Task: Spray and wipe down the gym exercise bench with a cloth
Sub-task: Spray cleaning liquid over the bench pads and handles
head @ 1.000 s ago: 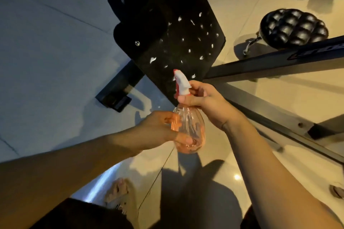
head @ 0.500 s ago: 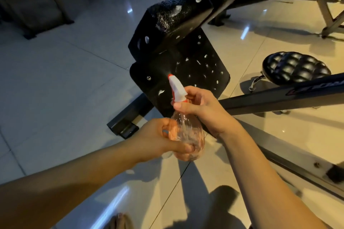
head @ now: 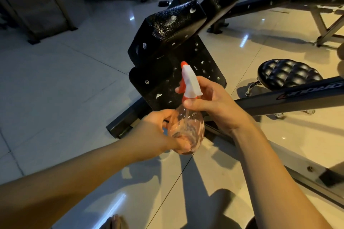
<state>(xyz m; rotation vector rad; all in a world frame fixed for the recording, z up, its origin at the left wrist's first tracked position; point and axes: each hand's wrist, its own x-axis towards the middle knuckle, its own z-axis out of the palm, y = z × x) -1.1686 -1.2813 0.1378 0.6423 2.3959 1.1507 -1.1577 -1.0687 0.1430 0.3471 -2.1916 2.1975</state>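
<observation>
Spray bottle (head: pixel 186 128): neck gripped by right hand (head: pixel 216 106), base held by left hand (head: pixel 156 132). Aim raised since 1 s ago toward droplet-flecked bench pad (head: pixel 167 26) just beyond; wiping judged pending.

My left hand (head: pixel 158 132) cups the spray bottle (head: pixel 191 122) low on its left side, fingers curled round it. My right hand (head: pixel 214 106) grips its neck, thumb across the near side, one fingertip at the trigger. Both forearms reach forward and converge.
</observation>
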